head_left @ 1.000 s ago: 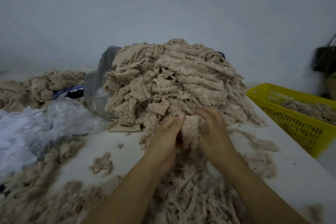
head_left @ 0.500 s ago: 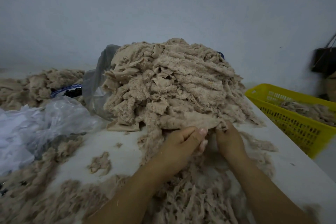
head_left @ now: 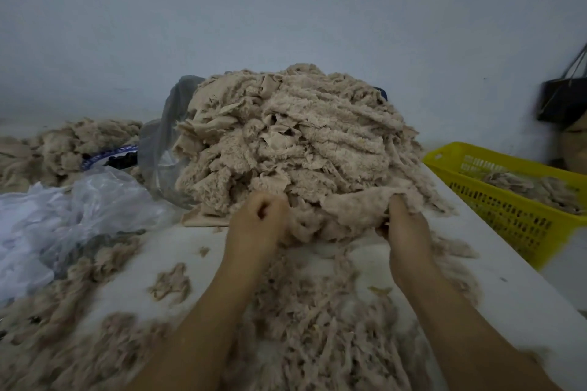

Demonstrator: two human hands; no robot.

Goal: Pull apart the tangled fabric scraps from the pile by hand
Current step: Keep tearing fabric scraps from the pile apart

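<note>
A scrap [head_left: 355, 211] at center frame is gripped by the left hand [head_left: 259, 220] and the right hand [head_left: 405, 227], whose fingertips are hidden beneath it. The hands have been drawn farther apart than before.

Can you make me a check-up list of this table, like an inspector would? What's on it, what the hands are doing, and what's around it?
Surface: white table, dusted with beige fluff.
Job's things: big pile of beige fabric scraps; one scrap stretched between both hands at the pile's front.
Clutter: loose shreds in front; crumpled plastic bags on the left; a smaller heap behind them.
Hands: left hand curled in a fist on the scrap's end; right hand grips its other end.
Cables: nothing seen.
Surroundings: yellow basket holding scraps on the right; dark bag hanging on the pale wall.
</note>
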